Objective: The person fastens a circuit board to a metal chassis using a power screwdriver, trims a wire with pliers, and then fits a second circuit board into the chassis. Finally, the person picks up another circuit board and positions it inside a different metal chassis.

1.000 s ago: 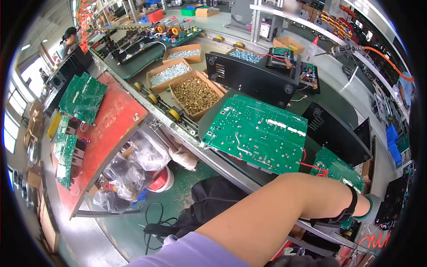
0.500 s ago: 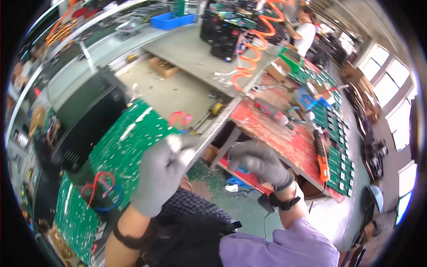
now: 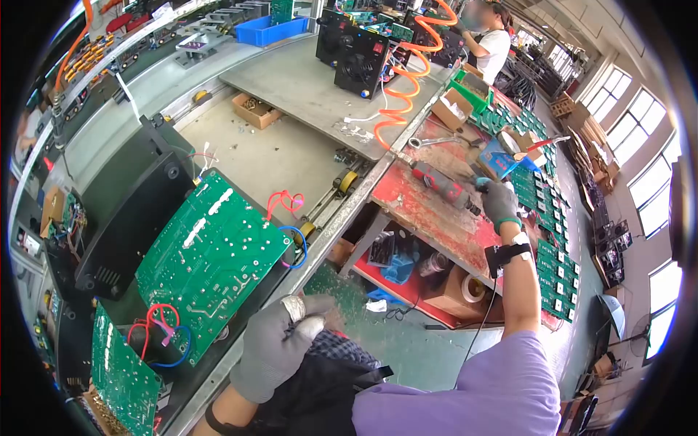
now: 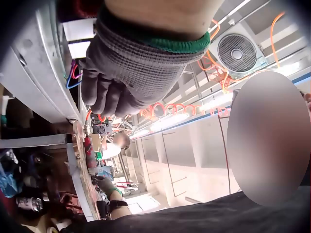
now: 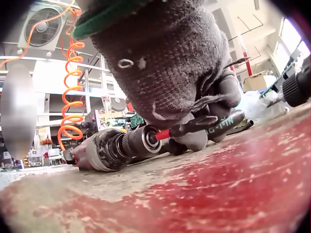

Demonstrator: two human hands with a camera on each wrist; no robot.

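My left hand (image 3: pixel 280 345), in a grey glove, is held before my body beside the conveyor's metal edge. Its fingers are loosely bent, with no object showing in them in the left wrist view. Close to its left lies a large green circuit board (image 3: pixel 214 254) with red and blue wires. My right hand (image 3: pixel 500 200), also gloved, is low over the red worktable (image 3: pixel 414 192). Beside it lies a red and black power screwdriver (image 5: pixel 104 150), its bit reaching to the bent fingers. I cannot tell whether they hold the dark lettered piece (image 5: pixel 223 124) under them.
A wrench (image 3: pixel 434 142) lies behind the screwdriver. Rows of small green boards (image 3: pixel 556 280) line the table's right side. A coiled orange hose (image 3: pixel 396 109) hangs above the conveyor edge. Black panels (image 3: pixel 134 218) stand on the left. Another person (image 3: pixel 491 47) is at the back.
The view has swung from the boards and screw boxes to the red table. Over the last half second, my right hand has moved from near the left one out to beside the power screwdriver.
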